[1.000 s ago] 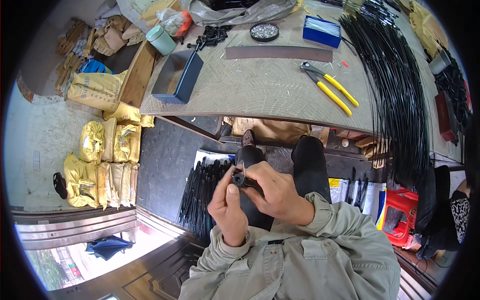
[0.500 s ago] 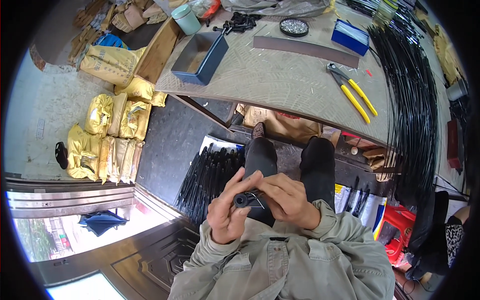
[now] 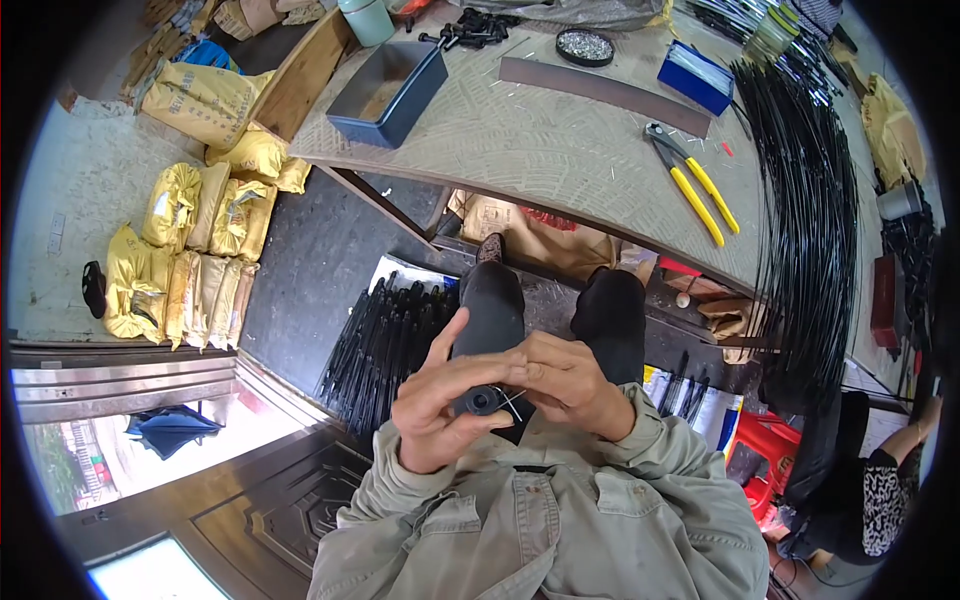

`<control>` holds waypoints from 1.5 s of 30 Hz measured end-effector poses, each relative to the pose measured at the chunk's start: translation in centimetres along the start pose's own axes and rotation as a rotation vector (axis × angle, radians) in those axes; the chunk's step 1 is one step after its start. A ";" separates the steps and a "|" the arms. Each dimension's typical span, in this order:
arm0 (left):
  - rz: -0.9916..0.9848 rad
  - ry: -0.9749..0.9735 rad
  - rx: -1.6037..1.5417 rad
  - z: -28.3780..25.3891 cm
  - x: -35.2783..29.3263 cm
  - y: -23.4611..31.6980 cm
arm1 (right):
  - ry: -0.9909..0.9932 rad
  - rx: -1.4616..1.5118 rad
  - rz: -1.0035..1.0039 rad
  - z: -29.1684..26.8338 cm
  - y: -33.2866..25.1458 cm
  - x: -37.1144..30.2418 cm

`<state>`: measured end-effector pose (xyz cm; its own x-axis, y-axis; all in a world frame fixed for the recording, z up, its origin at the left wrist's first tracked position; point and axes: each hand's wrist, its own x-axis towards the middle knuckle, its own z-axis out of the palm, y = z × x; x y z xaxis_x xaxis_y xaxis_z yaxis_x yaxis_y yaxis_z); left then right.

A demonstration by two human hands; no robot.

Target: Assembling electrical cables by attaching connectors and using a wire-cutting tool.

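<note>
Above my lap I hold a black tubular part (image 3: pixel 482 402) whose round end, with a hole in its middle, points up toward me. My left hand (image 3: pixel 435 405) is wrapped round it, the thumb beneath the round end and the fingers reaching across to the right hand. My right hand (image 3: pixel 567 382) is closed at its other side, fingertips pinched together against the left fingertips. A thin bright metal wire (image 3: pixel 513 406) sticks out beside the round end, near the right fingers. What the right fingertips pinch is hidden.
On the table (image 3: pixel 500 150) lie yellow-handled cutters (image 3: pixel 697 190), a blue bin (image 3: pixel 388 95), a flat metal strip (image 3: pixel 605 93), a dish of small parts (image 3: pixel 585 46) and a long bundle of black rods (image 3: pixel 810 230). More black rods (image 3: pixel 385 345) stand by my legs. A co-worker's arm (image 3: pixel 905 440) shows at right.
The whole view has shifted slightly. My left fingers have straightened toward the right hand, and the left thumb has moved right under the black part. Both hands still hold it.
</note>
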<state>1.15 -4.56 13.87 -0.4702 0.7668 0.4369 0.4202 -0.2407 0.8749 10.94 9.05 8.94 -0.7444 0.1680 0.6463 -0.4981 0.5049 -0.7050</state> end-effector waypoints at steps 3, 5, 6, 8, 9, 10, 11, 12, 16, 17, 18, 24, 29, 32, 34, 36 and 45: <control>0.001 -0.111 -0.039 -0.7 0.9 -0.4 | -0.034 0.031 0.006 -0.1 0.3 -0.3; 0.004 -0.208 -0.099 -0.9 1.2 -0.6 | -0.027 0.047 -0.025 -0.1 0.5 -0.5; 0.004 -0.204 -0.103 -0.8 1.3 -0.9 | -0.033 0.046 -0.023 -0.1 0.5 -0.5; 0.034 -0.192 -0.183 -0.7 1.2 -1.5 | -0.039 0.053 -0.023 -0.1 0.5 -0.4; 0.049 -0.186 -0.222 -0.7 1.2 -1.7 | -0.041 0.056 -0.023 -0.1 0.4 -0.4; 0.047 -0.182 -0.224 -0.7 1.1 -1.8 | -0.046 0.057 -0.021 0.0 0.5 -0.4; 0.046 -0.185 -0.215 -0.8 1.2 -1.7 | -0.039 0.080 -0.024 0.2 0.7 -0.5; 0.047 -0.188 -0.206 -0.9 1.3 -1.7 | -0.033 0.101 -0.029 0.3 0.8 -0.5; 0.095 -0.210 -0.191 -0.8 1.6 -2.1 | -0.087 0.147 -0.015 -0.2 1.0 -0.3; 0.119 -0.220 -0.182 -0.8 1.7 -2.3 | -0.116 0.162 -0.009 -0.4 1.1 -0.2; 0.120 -0.220 -0.182 -0.5 1.6 -2.5 | -0.116 0.161 -0.010 -1.1 0.7 0.0; -0.080 0.011 -0.489 1.6 -0.1 -2.5 | 0.534 -0.554 0.522 -8.1 1.2 1.2; -0.239 -0.020 -0.592 2.3 0.5 -1.7 | 0.165 -1.471 0.580 -15.1 7.4 1.4; -0.165 -0.067 -0.433 1.8 1.2 -0.9 | 0.182 -1.494 0.423 -16.1 8.6 0.9; -0.132 -0.086 -0.349 1.4 1.0 -1.0 | 0.189 -1.498 0.344 -16.4 8.7 0.8; -0.022 -0.102 -0.434 1.4 0.2 -2.7 | 0.345 -1.361 0.405 -16.9 8.6 0.5; -0.126 -0.012 -0.480 2.0 -0.2 -1.7 | 0.576 0.305 0.716 -8.0 -0.5 -0.1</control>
<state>2.09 -3.14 11.90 -0.4841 0.8139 0.3212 -0.0455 -0.3901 0.9197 14.81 15.50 11.56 -0.6245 0.7807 0.0211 -0.1663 -0.1065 -0.9803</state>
